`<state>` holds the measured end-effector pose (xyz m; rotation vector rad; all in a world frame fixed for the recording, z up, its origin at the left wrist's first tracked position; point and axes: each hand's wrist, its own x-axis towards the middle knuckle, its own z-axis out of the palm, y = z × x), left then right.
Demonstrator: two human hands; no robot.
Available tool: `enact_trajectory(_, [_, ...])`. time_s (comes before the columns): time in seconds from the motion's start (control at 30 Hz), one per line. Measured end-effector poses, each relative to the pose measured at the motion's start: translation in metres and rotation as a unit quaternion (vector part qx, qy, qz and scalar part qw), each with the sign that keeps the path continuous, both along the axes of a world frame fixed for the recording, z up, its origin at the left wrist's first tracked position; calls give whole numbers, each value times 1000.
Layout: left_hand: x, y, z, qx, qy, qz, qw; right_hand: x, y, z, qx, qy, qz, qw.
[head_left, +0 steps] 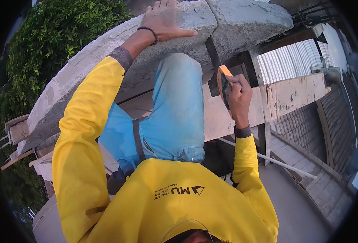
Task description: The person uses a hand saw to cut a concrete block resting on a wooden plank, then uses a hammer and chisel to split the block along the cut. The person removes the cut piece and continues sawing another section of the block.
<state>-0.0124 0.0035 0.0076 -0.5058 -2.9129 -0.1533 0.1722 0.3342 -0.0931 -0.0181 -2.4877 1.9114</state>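
A big gray block (106, 46) with a rough, bumpy skin bends across the far side of the work, and it is outdoors in daylight. A green leafy tree (61, 44) stands past the left side of the block. To the right of the block there is a pale, wavy metal sheet (290, 60), and a long, pale board (296, 95) runs on the near side of that sheet. More to the right and nearer than the block are gray-brown roof tiles (300, 125), and a thin white pipe (286, 164) lies on the near side of the board. The person wears a yellow shirt (187, 198) and blue pants (179, 109), and one knee is up at the block's near side. The saw (220, 77) is at the block's near edge, right of the knee. Its dark blade goes up to a thin, dark line across the block; I cannot tell how deep it sits. The right hand (239, 93) is curled tight around the saw's orange and black handle, so the blade sticks out past the fist toward the block. The left hand (165, 22) grips nothing and rests flat on top of the block, left of the dark line, with its thumb stretched toward it.
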Motion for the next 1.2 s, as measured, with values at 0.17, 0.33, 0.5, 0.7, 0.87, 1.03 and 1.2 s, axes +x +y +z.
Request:
enact_trajectory(0.17, [-14,-4,-25,20,-15,-33,999,85,-1,136,20,-32,-34,999])
enact_trajectory(0.33, [-5,-3,-12,-45,48,37,997,-52,-57,46,38,76,13,996])
enact_trajectory(0.5, [33,23,43,7,-28,-47,998,-41,-24,-26,7,43,33,998])
enact_trajectory(0.7, [8,12,32,29,-40,-52,997,97,11,98,-53,-62,-39,996])
enact_trajectory(0.87, [4,2,21,25,-40,-48,998,-22,-47,57,43,10,14,999])
enact_trajectory(1.03, [13,10,32,43,-61,-57,996,-57,-34,-30,-24,65,20,997])
enact_trajectory(1.2, [6,10,29,47,-65,-72,994,79,12,56,-71,-100,-52,991])
